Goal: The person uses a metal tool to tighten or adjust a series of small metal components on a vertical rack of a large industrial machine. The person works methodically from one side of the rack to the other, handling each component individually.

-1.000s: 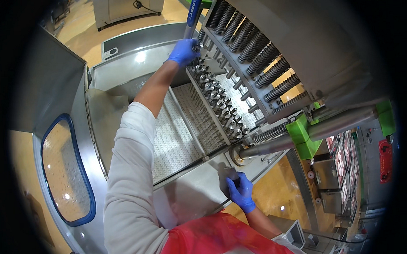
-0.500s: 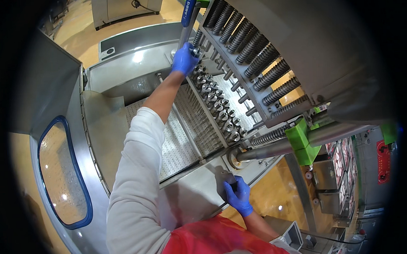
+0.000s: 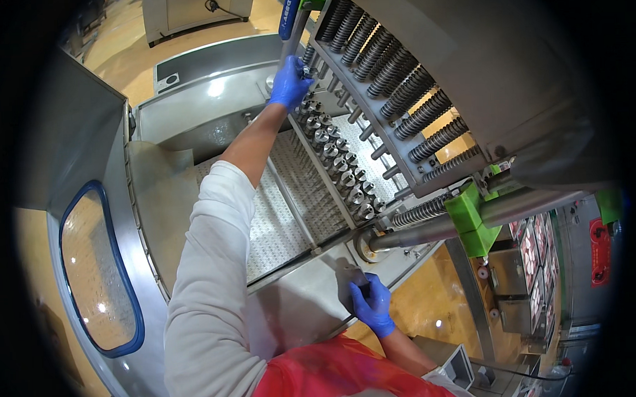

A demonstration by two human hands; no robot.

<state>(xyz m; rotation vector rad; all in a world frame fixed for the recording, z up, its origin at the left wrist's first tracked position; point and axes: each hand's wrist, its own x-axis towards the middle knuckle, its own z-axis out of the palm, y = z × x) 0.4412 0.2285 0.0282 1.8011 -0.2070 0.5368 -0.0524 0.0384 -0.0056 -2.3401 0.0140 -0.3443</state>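
One steel machine (image 3: 216,86) (perforated bed (image 3: 267,246)), yellow floor (image 3: 419,293)

This looks like a food-processing plant: a large stainless-steel machine (image 3: 222,72) with rows of springs (image 3: 438,140), metal trays (image 3: 510,272) of pink, meat-like pieces (image 3: 529,253) beyond its right edge, glossy yellow flooring (image 3: 426,293), blue gloves (image 3: 373,307) and a red apron (image 3: 313,370).

- Left hand (image 3: 289,84), blue-gloved, fingers curled around a small metal fitting (image 3: 306,72) at the far end of rows of steel cylinders (image 3: 341,163).
- Right hand (image 3: 372,305), blue-gloved, gripping a dark grey block (image 3: 350,285) at the machine's (image 3: 287,308) near edge.
- Coil springs (image 3: 405,90) right of the cylinders.
- Green clamp (image 3: 469,221) on a steel bar (image 3: 417,234).
- Blue-rimmed window (image 3: 102,269), left.
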